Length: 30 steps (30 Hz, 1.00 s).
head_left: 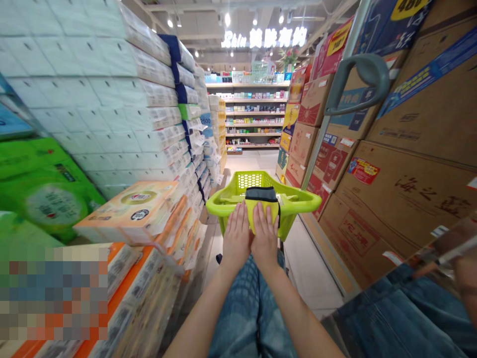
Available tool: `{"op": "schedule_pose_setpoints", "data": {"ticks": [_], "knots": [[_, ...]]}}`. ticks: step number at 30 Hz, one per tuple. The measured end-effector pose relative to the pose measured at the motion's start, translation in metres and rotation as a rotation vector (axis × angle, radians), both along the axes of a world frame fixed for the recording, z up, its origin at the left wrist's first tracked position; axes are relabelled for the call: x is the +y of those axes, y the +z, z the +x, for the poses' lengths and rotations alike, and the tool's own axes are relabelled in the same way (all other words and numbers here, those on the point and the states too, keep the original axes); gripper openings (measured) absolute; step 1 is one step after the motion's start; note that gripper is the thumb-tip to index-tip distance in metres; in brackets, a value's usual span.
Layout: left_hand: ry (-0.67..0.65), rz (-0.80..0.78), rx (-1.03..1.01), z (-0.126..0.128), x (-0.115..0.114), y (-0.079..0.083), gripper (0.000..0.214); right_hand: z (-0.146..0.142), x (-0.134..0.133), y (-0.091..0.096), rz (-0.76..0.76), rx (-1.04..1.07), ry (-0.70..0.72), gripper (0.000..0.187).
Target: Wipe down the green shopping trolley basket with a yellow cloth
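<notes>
A folded yellow cloth with a grey upper part and black edging [261, 199] is held at the near side of a lime-green shopping basket [316, 200]. My left hand [237, 233] is at the cloth's left edge, its fingers long and close together. Against the yellow front lies my right hand [265, 228], fingers pointing forward and slightly apart. Both hands appear to grip the cloth, with the thumbs hidden beneath. The two hands touch or nearly touch at the thumb side. A mesh wall shows at the basket's far end; the cloth covers part of its near rim.
Stacked white tissue packs [85, 89] line the left, with orange-and-white packs [137, 199] lower down. Cardboard cartons [417, 189] rise on the right beside a grey loop handle [357, 84]. Shelves of small goods [257, 112] stand ahead. Denim clothing [406, 313] shows at lower right.
</notes>
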<state>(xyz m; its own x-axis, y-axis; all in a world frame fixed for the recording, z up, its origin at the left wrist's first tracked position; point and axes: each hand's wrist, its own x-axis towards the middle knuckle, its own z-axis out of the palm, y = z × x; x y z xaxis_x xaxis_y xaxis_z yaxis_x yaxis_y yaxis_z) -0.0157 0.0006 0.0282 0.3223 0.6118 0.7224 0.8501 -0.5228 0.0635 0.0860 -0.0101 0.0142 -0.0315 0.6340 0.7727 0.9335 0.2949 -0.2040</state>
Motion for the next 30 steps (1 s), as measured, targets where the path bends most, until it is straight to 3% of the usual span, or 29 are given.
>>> {"op": "schedule_pose_setpoints", "data": {"ticks": [5, 9, 11, 13, 16, 19, 21, 23, 26, 30], "knots": [[-0.019, -0.031, -0.007, 0.001, -0.001, 0.003, 0.079, 0.046, 0.002, -0.007, 0.037, -0.136, -0.067, 0.072], [-0.036, -0.046, -0.032, 0.003, -0.001, 0.004, 0.080, 0.091, 0.004, -0.011, 0.075, 0.003, -0.199, 0.078], [-0.038, -0.046, -0.038, 0.005, -0.002, 0.004, 0.080, 0.100, 0.005, -0.011, 0.080, 0.114, -0.215, 0.081], [-0.037, -0.040, -0.043, 0.006, -0.002, 0.004, 0.080, 0.093, 0.004, -0.008, 0.079, 0.260, -0.184, 0.083], [-0.025, -0.024, -0.045, 0.006, -0.002, 0.003, 0.081, 0.054, 0.001, -0.002, 0.073, 0.438, -0.120, 0.084], [0.007, -0.011, -0.018, 0.004, 0.000, 0.001, 0.077, 0.010, -0.001, 0.000, 0.015, 0.314, -0.021, 0.082], [0.019, 0.001, 0.008, 0.001, 0.001, -0.001, 0.075, -0.005, -0.001, -0.002, -0.011, 0.168, 0.022, 0.078], [0.018, 0.009, 0.022, 0.000, 0.002, -0.002, 0.075, -0.003, 0.000, -0.006, -0.001, 0.052, 0.021, 0.075], [0.008, -0.002, 0.013, 0.001, 0.001, 0.000, 0.079, 0.024, 0.003, -0.009, 0.033, -0.074, -0.008, 0.073], [-0.008, -0.020, -0.014, 0.005, -0.001, 0.003, 0.081, 0.069, 0.005, -0.011, 0.068, -0.040, -0.116, 0.077]]}}
